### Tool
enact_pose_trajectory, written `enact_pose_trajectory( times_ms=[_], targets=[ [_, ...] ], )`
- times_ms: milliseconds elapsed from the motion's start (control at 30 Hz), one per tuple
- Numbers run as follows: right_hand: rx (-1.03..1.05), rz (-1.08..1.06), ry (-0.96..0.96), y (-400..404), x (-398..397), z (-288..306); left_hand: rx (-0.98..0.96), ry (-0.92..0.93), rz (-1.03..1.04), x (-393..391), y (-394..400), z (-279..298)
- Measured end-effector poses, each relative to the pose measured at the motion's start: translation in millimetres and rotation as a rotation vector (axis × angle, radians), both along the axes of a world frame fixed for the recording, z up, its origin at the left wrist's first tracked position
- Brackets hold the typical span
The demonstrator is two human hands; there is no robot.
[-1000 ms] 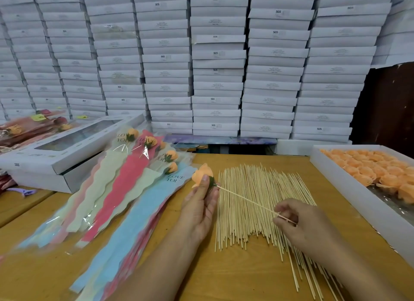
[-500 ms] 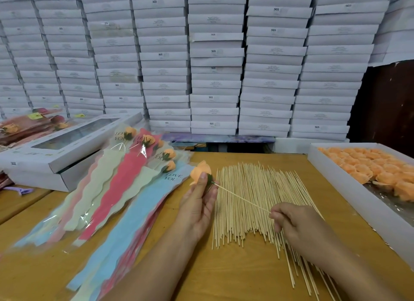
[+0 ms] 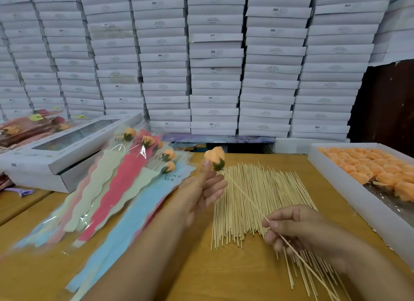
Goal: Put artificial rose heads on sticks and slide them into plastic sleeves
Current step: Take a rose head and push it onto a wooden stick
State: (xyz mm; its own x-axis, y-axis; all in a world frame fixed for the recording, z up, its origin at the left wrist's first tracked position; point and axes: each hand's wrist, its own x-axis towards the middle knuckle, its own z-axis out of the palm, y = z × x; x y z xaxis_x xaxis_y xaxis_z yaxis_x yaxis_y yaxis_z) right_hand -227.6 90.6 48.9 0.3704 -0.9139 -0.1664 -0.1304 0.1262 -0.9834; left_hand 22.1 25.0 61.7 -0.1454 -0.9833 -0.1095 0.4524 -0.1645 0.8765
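While pinching a stick low down, right hand; orange rose head on its tip, just above left hand, fingers loosely extended, thumb touching the bloom. Right: white box holding orange rose heads. Left: filled plastic sleeves.

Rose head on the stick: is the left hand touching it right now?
Touching. The head view shows the left hand with its thumb tip pressed against the side of the rose head, no gap between them.
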Motion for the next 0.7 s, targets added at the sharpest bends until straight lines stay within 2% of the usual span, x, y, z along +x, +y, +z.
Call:
enact_pose_trajectory(
  times_ms=[33,67,100,167,200,233,267,367,533,700],
  targets=[
    [0.02,-0.026,-0.043,-2,-1,-1,-0.027,-0.121,0.018,5,0,2],
    [0.035,-0.05,-0.087,-3,-2,-1,-0.071,-0.328,0.059,12,-2,2],
    [0.042,-0.073,-0.126,-5,-4,-2,-0.136,-0.631,0.13,21,-6,0],
    [0.049,-0.124,-0.184,-7,-7,-2,-0.259,-1.376,0.294,45,-16,-8],
    [0.051,-0.152,-0.202,-8,-8,-3,-0.27,-1.674,0.339,58,-20,-12],
    [0.05,-0.173,-0.212,-9,-9,-3,-0.252,-1.867,0.35,70,-23,-16],
    [0.047,-0.188,-0.221,-10,-11,-3,-0.209,-1.977,0.322,81,-25,-21],
    [0.031,-0.22,-0.249,-13,-13,-5,-0.091,-2.05,0.203,101,-27,-33],
    [0.009,-0.244,-0.269,-16,-15,-8,-0.235,-2.241,0.215,96,-22,-38],
    [-0.001,-0.244,-0.282,-18,-19,-9,-0.21,-2.295,0.259,88,-15,-32]
  ],
)
